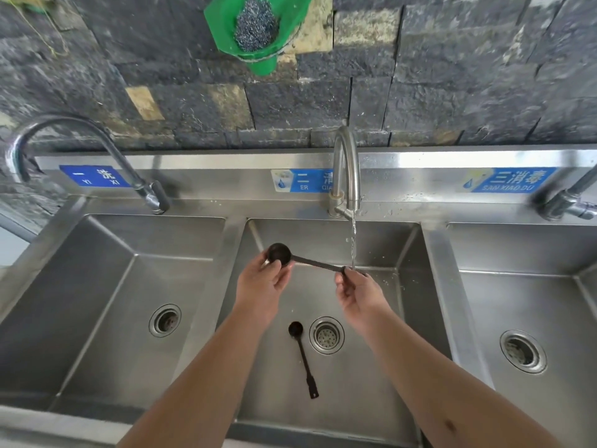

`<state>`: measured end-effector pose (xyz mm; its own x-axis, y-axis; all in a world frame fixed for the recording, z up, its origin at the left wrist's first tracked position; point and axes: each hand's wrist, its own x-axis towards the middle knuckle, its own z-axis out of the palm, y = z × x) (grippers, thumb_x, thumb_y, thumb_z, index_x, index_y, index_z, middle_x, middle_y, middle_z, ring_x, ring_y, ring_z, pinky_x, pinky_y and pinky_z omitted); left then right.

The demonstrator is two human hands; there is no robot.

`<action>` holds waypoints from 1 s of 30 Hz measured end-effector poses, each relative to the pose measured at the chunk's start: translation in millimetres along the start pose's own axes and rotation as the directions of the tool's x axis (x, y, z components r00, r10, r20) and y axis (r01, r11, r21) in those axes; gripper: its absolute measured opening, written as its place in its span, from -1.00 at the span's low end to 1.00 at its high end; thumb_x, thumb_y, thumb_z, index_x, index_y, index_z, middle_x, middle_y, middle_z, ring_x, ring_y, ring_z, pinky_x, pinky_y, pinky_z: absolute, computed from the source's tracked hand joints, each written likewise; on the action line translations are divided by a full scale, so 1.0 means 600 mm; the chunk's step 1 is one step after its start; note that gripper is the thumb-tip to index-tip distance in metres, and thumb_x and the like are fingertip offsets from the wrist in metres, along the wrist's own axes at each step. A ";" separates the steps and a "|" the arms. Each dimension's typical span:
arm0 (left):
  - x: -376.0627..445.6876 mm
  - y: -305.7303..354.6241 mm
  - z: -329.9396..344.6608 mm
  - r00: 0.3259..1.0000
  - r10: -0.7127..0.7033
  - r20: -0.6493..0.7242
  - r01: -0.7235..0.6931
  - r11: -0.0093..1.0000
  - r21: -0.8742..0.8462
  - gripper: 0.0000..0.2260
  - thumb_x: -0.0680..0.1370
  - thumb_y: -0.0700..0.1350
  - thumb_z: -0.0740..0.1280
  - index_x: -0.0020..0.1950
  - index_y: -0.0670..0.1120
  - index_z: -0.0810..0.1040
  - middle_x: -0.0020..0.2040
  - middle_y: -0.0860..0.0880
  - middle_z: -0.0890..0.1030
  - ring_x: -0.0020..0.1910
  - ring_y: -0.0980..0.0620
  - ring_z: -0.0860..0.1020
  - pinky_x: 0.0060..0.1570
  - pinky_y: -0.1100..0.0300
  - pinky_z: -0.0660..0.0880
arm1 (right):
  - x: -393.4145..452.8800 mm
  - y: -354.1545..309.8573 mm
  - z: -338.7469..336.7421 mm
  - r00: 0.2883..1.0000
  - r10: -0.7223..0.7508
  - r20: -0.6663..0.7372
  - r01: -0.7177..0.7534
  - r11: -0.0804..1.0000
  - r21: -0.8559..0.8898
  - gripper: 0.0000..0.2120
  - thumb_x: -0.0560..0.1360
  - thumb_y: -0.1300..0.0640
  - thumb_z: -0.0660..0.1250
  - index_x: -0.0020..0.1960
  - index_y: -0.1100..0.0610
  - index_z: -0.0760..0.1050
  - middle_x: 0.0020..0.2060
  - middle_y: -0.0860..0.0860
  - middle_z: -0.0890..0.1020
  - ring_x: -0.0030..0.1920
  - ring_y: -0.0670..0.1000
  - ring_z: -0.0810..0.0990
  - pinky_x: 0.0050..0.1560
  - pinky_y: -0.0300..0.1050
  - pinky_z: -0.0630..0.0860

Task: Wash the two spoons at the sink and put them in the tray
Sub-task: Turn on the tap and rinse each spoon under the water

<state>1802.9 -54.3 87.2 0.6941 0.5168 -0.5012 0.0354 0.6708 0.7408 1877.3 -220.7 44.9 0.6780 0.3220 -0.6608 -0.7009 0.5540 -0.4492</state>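
I hold a black long-handled spoon level over the middle sink basin. My left hand grips its round bowl end. My right hand pinches the handle's tip, right under the thin stream of water running from the middle faucet. A second black spoon lies on the basin floor, bowl end away from me, just left of the drain. No tray is in view.
A left basin and a right basin flank the middle one, each with its own faucet. A green holder with steel wool hangs on the dark stone wall above. Blue labels run along the backsplash.
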 end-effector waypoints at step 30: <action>-0.004 -0.122 0.152 0.914 -0.380 0.141 0.347 0.913 0.216 -0.92 0.60 -0.08 0.26 -0.01 -0.07 0.50 -0.21 -0.09 0.60 -0.45 0.07 0.48 -0.39 0.24 0.26 | -0.149 -0.142 -0.165 0.931 -0.362 0.038 0.360 0.902 -0.237 -0.81 0.56 0.37 0.23 -0.05 0.17 0.58 -0.29 0.15 0.69 -0.29 0.04 0.69 -0.24 -0.19 0.63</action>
<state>1864.4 -153.1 75.1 0.7220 0.1424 -0.6770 0.4284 0.6764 0.5992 1854.6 -372.5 82.6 0.8935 0.1283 -0.4304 -0.4408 0.4338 -0.7858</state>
